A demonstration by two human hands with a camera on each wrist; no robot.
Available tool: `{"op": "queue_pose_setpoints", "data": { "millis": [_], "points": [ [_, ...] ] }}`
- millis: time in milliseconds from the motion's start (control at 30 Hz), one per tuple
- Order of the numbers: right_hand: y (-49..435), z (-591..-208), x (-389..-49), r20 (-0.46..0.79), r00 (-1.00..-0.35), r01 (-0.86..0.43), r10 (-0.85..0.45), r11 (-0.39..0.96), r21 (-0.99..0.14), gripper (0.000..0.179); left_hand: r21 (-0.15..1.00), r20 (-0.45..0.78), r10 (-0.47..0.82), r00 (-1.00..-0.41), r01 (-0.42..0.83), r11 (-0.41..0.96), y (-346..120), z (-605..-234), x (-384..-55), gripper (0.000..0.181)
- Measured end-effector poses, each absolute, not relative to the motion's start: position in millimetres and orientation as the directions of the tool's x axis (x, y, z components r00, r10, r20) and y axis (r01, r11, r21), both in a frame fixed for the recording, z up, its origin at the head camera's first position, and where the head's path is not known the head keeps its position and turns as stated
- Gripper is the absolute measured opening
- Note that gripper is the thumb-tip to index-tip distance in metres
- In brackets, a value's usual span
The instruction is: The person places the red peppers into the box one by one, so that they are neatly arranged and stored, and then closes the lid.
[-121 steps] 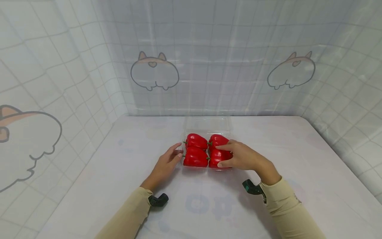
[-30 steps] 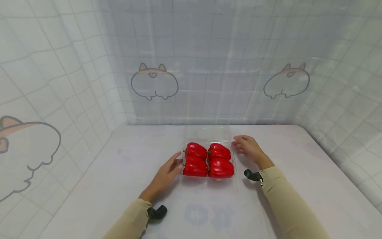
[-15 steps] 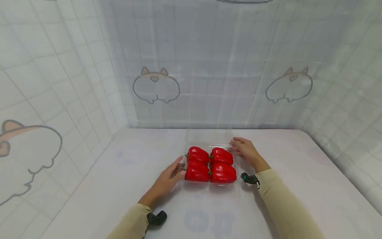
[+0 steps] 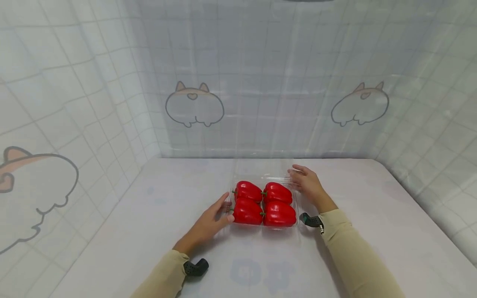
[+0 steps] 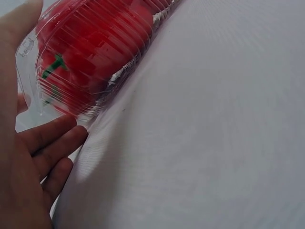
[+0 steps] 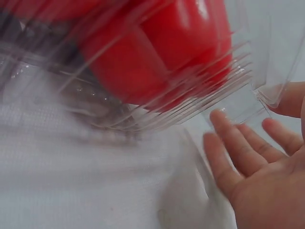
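Observation:
Several red bell peppers (image 4: 279,214) with green stems sit in two rows in a clear plastic clamshell box (image 4: 275,228). Its transparent lid (image 4: 257,167) is folded back behind them. My left hand (image 4: 208,223) lies along the box's left side, thumb near the front corner, fingers extended. In the left wrist view its fingertips (image 5: 78,133) are right at the lower edge of the ribbed wall. My right hand (image 4: 307,182) is at the back right corner beside the lid, fingers loosely spread. In the right wrist view its thumb (image 6: 288,102) overlaps the clear plastic edge.
The box stands on a white table cover (image 4: 171,186) with faint prints. A white gridded curtain (image 4: 261,103) with dog drawings hangs at the back and sides. A black wrist camera (image 4: 196,267) is strapped to each sleeve.
Four seconds ago my right hand was over the right-hand peppers; it has moved back and right to the lid's corner. My left hand stays at the box's left side.

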State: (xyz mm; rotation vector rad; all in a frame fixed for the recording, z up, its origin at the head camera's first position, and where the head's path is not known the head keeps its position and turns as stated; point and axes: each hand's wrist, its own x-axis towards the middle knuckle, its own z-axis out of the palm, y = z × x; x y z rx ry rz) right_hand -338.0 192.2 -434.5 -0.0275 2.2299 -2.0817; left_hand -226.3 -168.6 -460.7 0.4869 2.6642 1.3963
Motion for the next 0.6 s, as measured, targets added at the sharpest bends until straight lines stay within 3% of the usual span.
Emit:
{"op": "queue_pose_setpoints", "data": {
  "millis": [200,400,600],
  "points": [
    [193.9,-435.5,-337.5,0.022,-0.997,-0.027,-0.081,0.064,-0.998,0.062,0.795,0.04,0.32,-0.947,0.224,0.564,-166.1,-460.2,-225.4,0.098],
    [198.0,-433.0,-338.3,0.087,-0.99,-0.089,-0.112,0.016,-0.996,0.063,0.767,0.064,0.308,-0.949,0.244,0.594,-162.4,-462.1,-224.7,0.099],
    [200.4,-428.8,-338.3,0.077,-0.989,-0.086,-0.125,0.069,-0.994,0.06,0.757,0.072,0.297,-0.952,0.246,0.605,-158.8,-459.6,-222.6,0.1]
  ]
}}
